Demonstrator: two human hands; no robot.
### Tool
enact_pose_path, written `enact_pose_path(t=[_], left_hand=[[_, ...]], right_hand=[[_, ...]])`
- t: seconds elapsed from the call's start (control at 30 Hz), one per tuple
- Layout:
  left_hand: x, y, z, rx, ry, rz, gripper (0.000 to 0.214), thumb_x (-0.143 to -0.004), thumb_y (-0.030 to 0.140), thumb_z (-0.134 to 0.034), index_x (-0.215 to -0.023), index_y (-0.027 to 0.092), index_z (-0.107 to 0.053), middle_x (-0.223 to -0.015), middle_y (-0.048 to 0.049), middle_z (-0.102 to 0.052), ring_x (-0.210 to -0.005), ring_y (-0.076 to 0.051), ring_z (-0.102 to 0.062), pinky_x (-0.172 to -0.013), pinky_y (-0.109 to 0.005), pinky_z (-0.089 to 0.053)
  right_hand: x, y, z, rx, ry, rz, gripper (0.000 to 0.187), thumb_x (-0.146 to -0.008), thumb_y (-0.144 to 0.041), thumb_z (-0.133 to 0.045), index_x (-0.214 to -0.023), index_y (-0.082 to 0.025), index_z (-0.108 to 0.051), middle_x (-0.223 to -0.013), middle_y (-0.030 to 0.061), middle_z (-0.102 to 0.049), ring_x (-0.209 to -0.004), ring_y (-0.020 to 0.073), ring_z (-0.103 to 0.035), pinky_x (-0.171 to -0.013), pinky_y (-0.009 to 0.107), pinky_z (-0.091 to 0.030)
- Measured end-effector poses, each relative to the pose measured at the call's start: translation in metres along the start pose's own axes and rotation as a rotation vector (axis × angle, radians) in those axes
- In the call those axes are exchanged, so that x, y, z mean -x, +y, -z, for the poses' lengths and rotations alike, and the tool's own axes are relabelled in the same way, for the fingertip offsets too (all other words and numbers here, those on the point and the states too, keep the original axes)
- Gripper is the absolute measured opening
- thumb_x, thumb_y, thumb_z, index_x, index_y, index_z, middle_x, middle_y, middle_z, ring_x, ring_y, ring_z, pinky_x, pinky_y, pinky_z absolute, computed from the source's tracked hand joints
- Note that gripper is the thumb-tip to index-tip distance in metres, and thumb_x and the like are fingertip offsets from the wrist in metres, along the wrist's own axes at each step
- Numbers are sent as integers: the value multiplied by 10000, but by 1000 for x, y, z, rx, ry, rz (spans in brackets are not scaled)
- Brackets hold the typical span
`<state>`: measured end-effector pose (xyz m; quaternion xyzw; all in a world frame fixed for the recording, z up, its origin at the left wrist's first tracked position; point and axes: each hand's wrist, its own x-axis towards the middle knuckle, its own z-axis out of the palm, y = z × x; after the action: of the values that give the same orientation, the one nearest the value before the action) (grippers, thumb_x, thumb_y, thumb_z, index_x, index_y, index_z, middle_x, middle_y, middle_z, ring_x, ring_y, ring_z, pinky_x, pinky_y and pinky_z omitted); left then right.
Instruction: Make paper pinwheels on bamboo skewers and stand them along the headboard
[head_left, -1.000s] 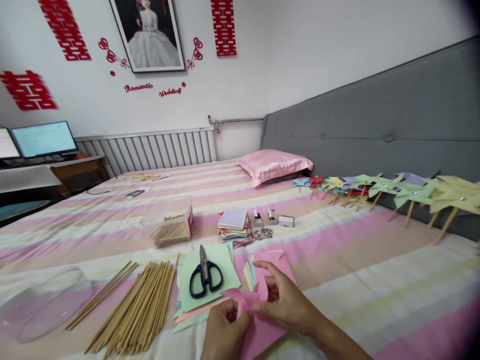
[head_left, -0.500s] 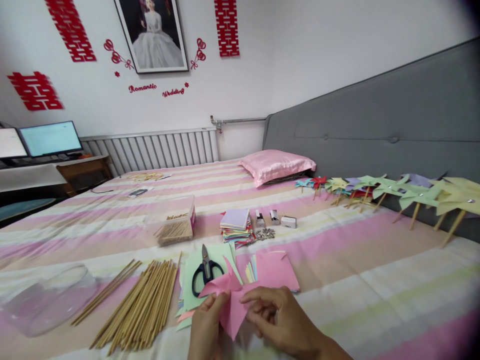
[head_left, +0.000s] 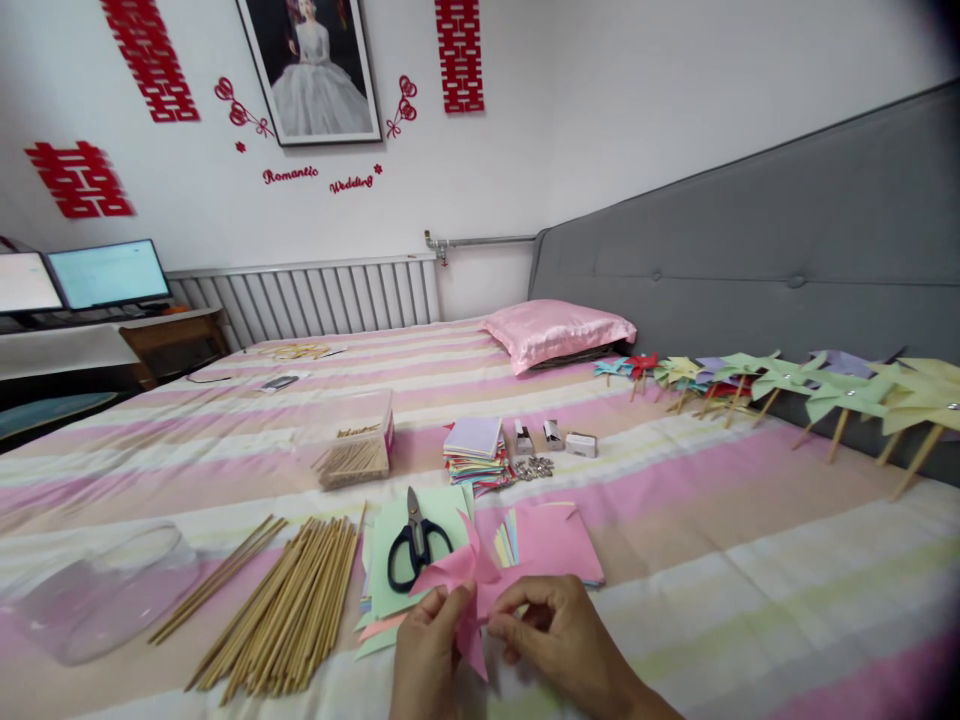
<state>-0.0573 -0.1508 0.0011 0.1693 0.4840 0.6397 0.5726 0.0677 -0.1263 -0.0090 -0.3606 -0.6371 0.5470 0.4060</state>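
1. Since a second ago the pink pinwheel (head_left: 459, 578) has come up off the sheets it lay against, and both hands have drawn in close under it.
2. The left hand (head_left: 426, 655) pinches its lower left edge between thumb and fingers, closed on the paper.
3. The right hand (head_left: 561, 645) has its fingertips curled in and nipped on the right side of the same piece, so the paper is held in the air between the two, just above the bed's near edge.
4. Right behind it lie black-handled scissors (head_left: 415, 545) on a green sheet (head_left: 442, 505), with pink sheets (head_left: 559, 545) beside them.
5. To the left is a loose bundle of bamboo sticks (head_left: 289, 600); farther left, a clear container (head_left: 97, 600).
6. Farther back sit a stack of coloured paper (head_left: 475, 452) and small metal pins (head_left: 534, 467).
7. Finished pinwheels (head_left: 787, 385) line the grey headboard (head_left: 750, 250).
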Motion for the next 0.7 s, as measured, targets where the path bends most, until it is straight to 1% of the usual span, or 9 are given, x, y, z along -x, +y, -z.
enact_pose_path(t=[0.1,0.2,0.27,0.43,0.53,0.6,0.7], left_hand=[[-2,-2,1,-54,22,-18,216,-514,252,-742,-537,140,-558,-403,56,-527,-384,-75,-471,-406,-174,-354],[-3,-3,3,-98,53,-54,222,-504,253,-743,-502,146,-548,-390,57,-518,-368,-67,-440,-397,-176,-337],[-4,-4,4,-123,59,-73,221,-506,260,-747,-492,148,-557,-392,51,-528,-366,-70,-430,-393,-182,-335],[-7,-7,6,-209,52,-146,203,-495,290,-768,-544,136,-645,-433,33,-573,-438,-99,-473,-442,-193,-375],[-10,-9,7,-269,48,-185,229,-521,333,-757,-587,130,-676,-462,17,-594,-478,-114,-499,-491,-203,-395],[-11,-12,7,-309,47,-222,245,-535,362,-745,-542,134,-656,-444,19,-579,-470,-117,-496,-498,-207,-395],[-13,-16,7,-342,73,-275,298,-502,393,-755,-462,138,-605,-403,26,-541,-439,-113,-474,-459,-197,-369]], right_hand=[[-1,1,-2,-29,35,-30,268,-726,-399,-609,-717,-136,-658,-571,27,-628,-488,150,-615,-420,188,-418],[-1,4,-4,-16,80,-63,337,-731,-458,-584,-738,-124,-633,-536,24,-606,-475,156,-612,-384,179,-394],[-2,5,-6,-11,115,-68,352,-729,-473,-579,-727,-123,-613,-525,23,-597,-480,160,-615,-378,173,-381],[-2,4,-7,8,172,-73,339,-729,-475,-574,-705,-137,-580,-499,16,-586,-449,152,-595,-353,171,-348],[-2,3,-7,26,213,-61,316,-730,-462,-572,-684,-150,-563,-498,10,-578,-463,159,-603,-356,177,-351],[-2,2,-6,46,234,-56,300,-728,-452,-575,-676,-156,-559,-502,8,-579,-464,158,-603,-361,182,-362],[-3,2,-7,90,266,-55,286,-723,-438,-581,-666,-159,-554,-523,18,-598,-452,151,-593,-365,189,-376]])
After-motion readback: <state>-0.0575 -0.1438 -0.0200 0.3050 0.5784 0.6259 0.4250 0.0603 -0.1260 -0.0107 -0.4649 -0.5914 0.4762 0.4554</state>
